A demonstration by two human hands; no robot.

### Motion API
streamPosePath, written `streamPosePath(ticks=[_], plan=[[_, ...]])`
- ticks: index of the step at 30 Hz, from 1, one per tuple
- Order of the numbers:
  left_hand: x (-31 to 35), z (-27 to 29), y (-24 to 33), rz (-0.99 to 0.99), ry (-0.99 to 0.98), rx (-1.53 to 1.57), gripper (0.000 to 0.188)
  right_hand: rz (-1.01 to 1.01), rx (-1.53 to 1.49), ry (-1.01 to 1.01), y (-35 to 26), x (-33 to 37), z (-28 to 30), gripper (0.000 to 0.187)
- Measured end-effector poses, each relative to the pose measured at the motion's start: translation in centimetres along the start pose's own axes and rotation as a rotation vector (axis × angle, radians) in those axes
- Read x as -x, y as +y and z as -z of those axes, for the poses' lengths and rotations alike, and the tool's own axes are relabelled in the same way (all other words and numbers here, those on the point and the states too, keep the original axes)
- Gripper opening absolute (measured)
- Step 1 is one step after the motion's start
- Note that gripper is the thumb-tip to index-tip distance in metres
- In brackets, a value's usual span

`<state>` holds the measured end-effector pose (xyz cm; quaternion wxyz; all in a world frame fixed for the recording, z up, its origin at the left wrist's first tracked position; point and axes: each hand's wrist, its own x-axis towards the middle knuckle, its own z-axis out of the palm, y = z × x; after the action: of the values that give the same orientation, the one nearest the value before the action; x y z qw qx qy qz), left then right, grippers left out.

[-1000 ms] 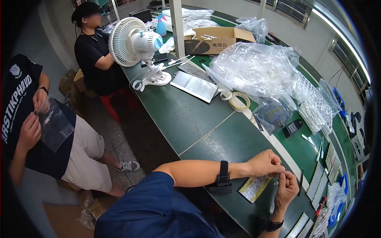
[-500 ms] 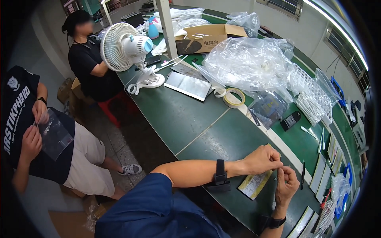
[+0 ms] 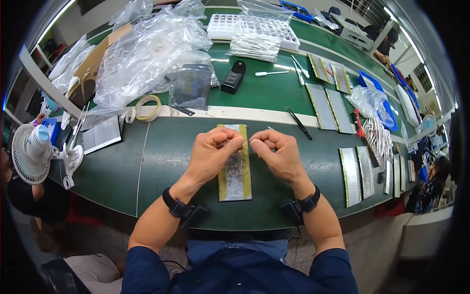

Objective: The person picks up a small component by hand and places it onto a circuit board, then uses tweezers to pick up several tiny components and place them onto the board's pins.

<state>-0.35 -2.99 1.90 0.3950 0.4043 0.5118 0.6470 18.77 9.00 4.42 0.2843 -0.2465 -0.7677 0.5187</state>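
A flat strip-shaped panel (image 3: 235,183), grey and worn down the middle with yellow edges, lies on the green table in front of me. Over its upper left part my left hand (image 3: 214,153) is closed, thumb against the curled fingers. Just right of the panel, my right hand (image 3: 279,156) is pinched in the same way, its fingertips a small gap from the left ones. Whatever the fingers hold, if anything, is too small to make out. Black tweezers (image 3: 298,122) lie beyond my right hand.
Several similar panels (image 3: 350,176) lie to the right, near a bundle of cotton swabs (image 3: 378,138). Behind stand a tape roll (image 3: 148,108), a black pouch (image 3: 233,77), plastic bags (image 3: 156,54) and a white compartment tray (image 3: 223,28). A white fan (image 3: 32,153) is at the left.
The view has swung to the right, so the table now lies straight ahead. My hands, earlier touching at the fingertips, are now slightly apart.
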Motion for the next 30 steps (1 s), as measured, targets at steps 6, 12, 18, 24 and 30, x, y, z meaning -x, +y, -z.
streamPosePath(ticks=[6, 12, 18, 24, 30], plan=[[0.3, -0.1, -0.2, -0.028, 0.027, 0.015, 0.018, -0.07, -0.043, -0.073, -0.1, -0.1, -0.4, 0.02], [0.4, -0.1, 0.0, -0.025, 0.029, -0.05, 0.02, -0.106, -0.098, -0.069, -0.3, -0.1, -0.7, 0.02], [0.3, -0.1, 0.2, -0.055, 0.023, -0.132, 0.023, -0.083, -0.114, -0.026, 0.1, -0.2, -1.0, 0.021], [0.5, -0.4, 1.0, -0.072, 0.012, -0.298, 0.027, -0.104, -0.059, -0.077, 0.3, -0.5, -0.4, 0.021], [0.4, -0.3, 0.8, -0.054, 0.004, -0.382, 0.027, -0.142, 0.03, -0.204, -0.7, -0.9, 0.1, 0.018]])
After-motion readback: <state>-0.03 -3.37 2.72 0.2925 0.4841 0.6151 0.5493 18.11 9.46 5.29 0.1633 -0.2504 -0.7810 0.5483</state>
